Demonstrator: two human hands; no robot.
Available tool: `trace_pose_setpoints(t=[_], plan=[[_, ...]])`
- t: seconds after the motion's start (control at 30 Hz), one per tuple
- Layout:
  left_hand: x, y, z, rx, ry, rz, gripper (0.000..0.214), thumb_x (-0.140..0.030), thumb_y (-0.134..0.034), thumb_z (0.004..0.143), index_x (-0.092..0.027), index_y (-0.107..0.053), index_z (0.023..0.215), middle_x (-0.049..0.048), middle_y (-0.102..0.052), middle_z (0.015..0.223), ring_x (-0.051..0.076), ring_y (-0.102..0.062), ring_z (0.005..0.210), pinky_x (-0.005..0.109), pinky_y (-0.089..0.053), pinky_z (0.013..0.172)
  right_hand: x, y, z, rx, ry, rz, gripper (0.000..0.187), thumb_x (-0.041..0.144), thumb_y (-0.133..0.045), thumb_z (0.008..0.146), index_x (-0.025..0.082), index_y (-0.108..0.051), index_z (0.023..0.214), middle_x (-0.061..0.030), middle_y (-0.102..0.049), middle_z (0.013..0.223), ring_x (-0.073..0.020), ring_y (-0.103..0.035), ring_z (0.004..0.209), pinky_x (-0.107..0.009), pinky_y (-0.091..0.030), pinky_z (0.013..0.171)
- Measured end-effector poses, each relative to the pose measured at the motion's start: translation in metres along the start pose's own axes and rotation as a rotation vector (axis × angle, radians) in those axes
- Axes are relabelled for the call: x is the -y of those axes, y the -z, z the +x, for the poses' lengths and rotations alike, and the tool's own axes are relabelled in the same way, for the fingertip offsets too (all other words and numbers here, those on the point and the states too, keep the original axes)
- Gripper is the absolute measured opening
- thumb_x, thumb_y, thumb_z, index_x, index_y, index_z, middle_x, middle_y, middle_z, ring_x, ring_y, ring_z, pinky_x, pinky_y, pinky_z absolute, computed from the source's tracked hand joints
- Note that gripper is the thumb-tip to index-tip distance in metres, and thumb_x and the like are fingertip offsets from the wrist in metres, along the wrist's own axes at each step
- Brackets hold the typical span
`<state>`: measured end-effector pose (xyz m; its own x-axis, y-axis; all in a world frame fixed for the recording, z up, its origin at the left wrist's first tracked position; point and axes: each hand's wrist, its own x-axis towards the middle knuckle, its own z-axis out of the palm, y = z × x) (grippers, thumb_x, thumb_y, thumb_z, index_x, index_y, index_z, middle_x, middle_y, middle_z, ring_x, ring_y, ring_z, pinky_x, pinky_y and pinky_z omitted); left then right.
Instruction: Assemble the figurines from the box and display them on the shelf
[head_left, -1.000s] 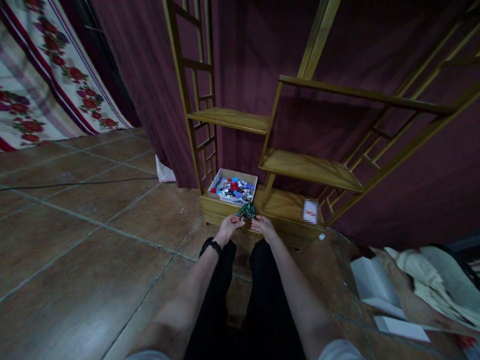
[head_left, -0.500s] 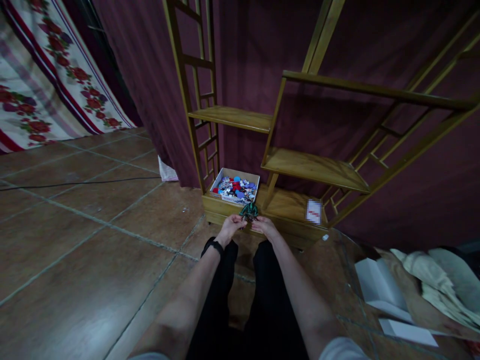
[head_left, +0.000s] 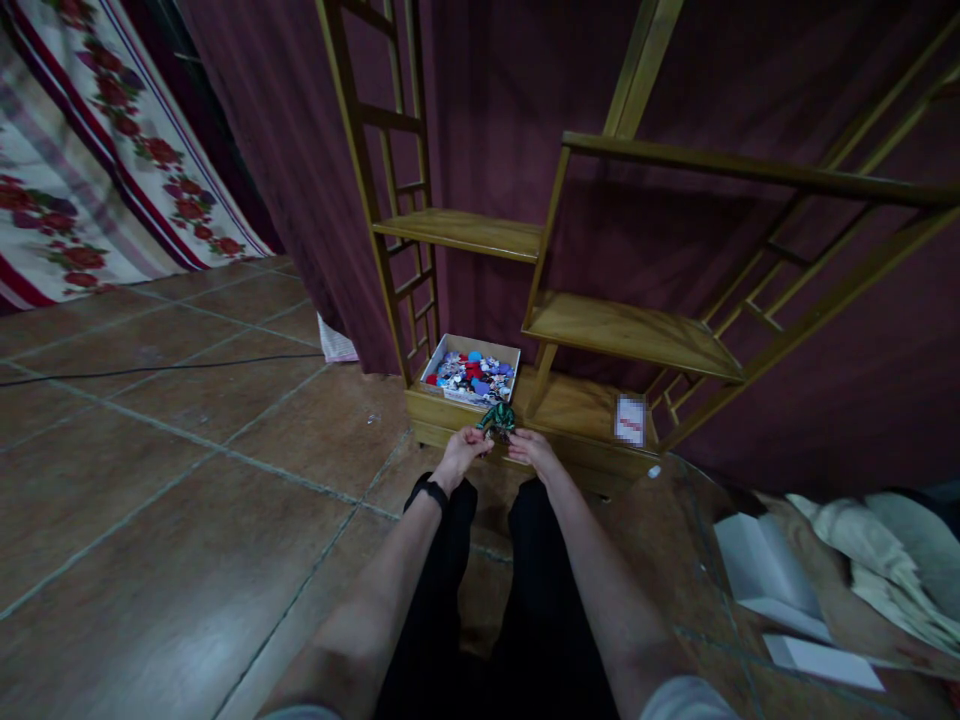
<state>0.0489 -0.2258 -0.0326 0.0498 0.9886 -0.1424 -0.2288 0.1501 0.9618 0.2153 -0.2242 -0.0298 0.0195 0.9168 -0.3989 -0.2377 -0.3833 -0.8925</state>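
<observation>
A small, glossy dark green figurine (head_left: 497,416) with thin limb-like parts is held in front of the low shelf base. My left hand (head_left: 463,452) pinches its left side between thumb and fingers. On the other side, my right hand (head_left: 533,448) has its fingertips closed on the figurine's right edge. Its fine details are too small to make out. Just behind it, a white open box (head_left: 471,372) stands on the base, full of small red, blue, purple and white pieces.
A wooden shelf unit (head_left: 630,335) rises ahead against a dark red curtain (head_left: 480,120). A blurred white card (head_left: 630,420) stands on its lower board at right. White box parts (head_left: 772,570) lie on the tiled floor (head_left: 225,540), and a black cable (head_left: 150,370) crosses at left.
The view has shifted slightly. The figurine has turned or tilted a little between my hands, and my right hand has moved slightly to the right.
</observation>
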Motion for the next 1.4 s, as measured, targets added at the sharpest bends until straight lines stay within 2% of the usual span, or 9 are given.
trace_pose_setpoints(t=[0.1, 0.3, 0.53, 0.7, 1.07, 1.4], plan=[[0.001, 0.001, 0.0, -0.022, -0.001, -0.012, 0.037, -0.029, -0.079, 0.045, -0.015, -0.053, 0.067, -0.0023, -0.059, 0.056, 0.009, -0.056, 0.052, 0.021, -0.041, 0.053, 0.003, 0.002, -0.003, -0.015, -0.009, 0.005, 0.022, 0.022, -0.069, 0.065, 0.018, -0.059, 0.085, -0.0019, -0.065, 0.074, -0.0106, -0.061, 0.061, -0.026, -0.054, 0.065], [-0.001, 0.0, -0.001, -0.043, 0.016, -0.071, 0.033, -0.029, -0.076, 0.052, -0.015, -0.052, 0.07, 0.0002, -0.062, 0.06, 0.011, -0.059, 0.055, 0.022, -0.043, 0.055, 0.004, 0.006, -0.007, 0.037, 0.033, 0.006, 0.023, 0.029, -0.065, 0.069, 0.018, -0.062, 0.089, -0.0035, -0.067, 0.075, -0.0126, -0.063, 0.066, -0.027, -0.053, 0.067], [-0.004, 0.0, 0.0, -0.041, 0.082, -0.015, 0.022, -0.027, -0.071, 0.063, -0.012, -0.056, 0.071, 0.0039, -0.064, 0.064, 0.01, -0.059, 0.055, 0.022, -0.045, 0.057, 0.006, 0.007, -0.014, 0.113, 0.092, 0.021, 0.028, 0.035, -0.065, 0.069, 0.02, -0.063, 0.093, -0.0044, -0.067, 0.08, -0.0148, -0.064, 0.074, -0.028, -0.052, 0.069], [-0.004, 0.002, 0.0, -0.035, 0.106, 0.026, 0.021, -0.03, -0.068, 0.065, -0.011, -0.058, 0.069, 0.0044, -0.063, 0.061, 0.009, -0.057, 0.051, 0.02, -0.042, 0.051, 0.006, 0.006, -0.017, 0.146, 0.126, 0.013, 0.031, 0.038, -0.066, 0.068, 0.022, -0.063, 0.093, -0.004, -0.067, 0.085, -0.014, -0.063, 0.075, -0.027, -0.051, 0.07], [-0.001, 0.003, 0.003, 0.034, 0.159, 0.119, 0.029, -0.04, -0.065, 0.066, -0.012, -0.058, 0.069, 0.0027, -0.06, 0.054, 0.008, -0.052, 0.042, 0.018, -0.033, 0.042, 0.008, 0.004, -0.019, 0.101, 0.128, -0.006, 0.028, 0.041, -0.068, 0.065, 0.022, -0.06, 0.085, 0.0001, -0.061, 0.076, -0.0106, -0.06, 0.068, -0.024, -0.05, 0.067], [-0.001, 0.002, 0.003, 0.06, 0.179, 0.156, 0.034, -0.045, -0.064, 0.067, -0.012, -0.057, 0.069, 0.0014, -0.058, 0.049, 0.008, -0.05, 0.039, 0.019, -0.034, 0.041, 0.003, 0.006, -0.011, 0.095, 0.158, -0.024, 0.03, 0.039, -0.07, 0.06, 0.021, -0.058, 0.082, 0.0017, -0.059, 0.077, -0.0085, -0.057, 0.066, -0.024, -0.05, 0.069]])
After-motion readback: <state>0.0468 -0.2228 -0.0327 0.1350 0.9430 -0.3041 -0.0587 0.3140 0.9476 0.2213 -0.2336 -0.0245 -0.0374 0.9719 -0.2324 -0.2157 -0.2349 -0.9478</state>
